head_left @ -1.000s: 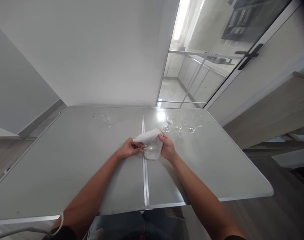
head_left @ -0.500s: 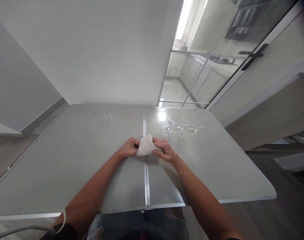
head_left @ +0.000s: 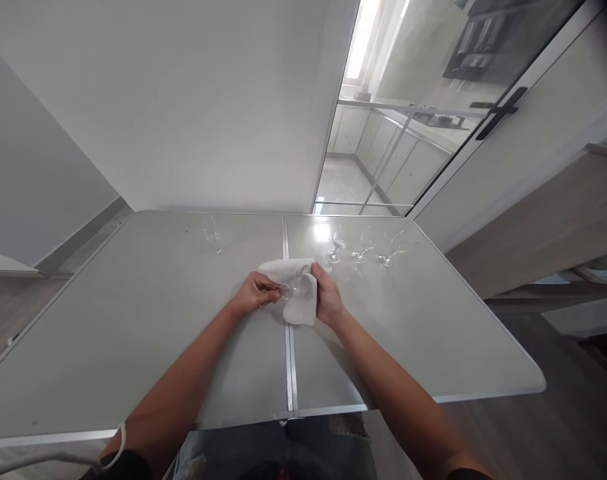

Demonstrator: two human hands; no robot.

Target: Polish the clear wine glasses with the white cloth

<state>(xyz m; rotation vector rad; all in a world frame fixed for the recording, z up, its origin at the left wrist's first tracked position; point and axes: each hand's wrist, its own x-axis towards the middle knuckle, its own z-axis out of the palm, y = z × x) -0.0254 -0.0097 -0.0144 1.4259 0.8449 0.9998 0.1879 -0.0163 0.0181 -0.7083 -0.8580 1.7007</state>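
Above the middle seam of the grey table [head_left: 133, 320], my two hands hold a clear stemmed glass [head_left: 294, 290] lying sideways. My left hand [head_left: 254, 293] pinches its stem end with closed fingers. My right hand [head_left: 324, 297] is wrapped around a white cloth [head_left: 299, 305] that covers the bowl of the glass. Part of the glass shows through between the hands.
Three clear stemmed glasses [head_left: 362, 248] stand in a row at the far right of the table, and one more glass [head_left: 213, 236] stands at the far left. A white wall is behind the table, with a glass sliding door [head_left: 423, 120] to the right.
The cloth was bunched small between the hands half a second ago. Now it is spread again over the glass bowl, and the right hand has turned around it.
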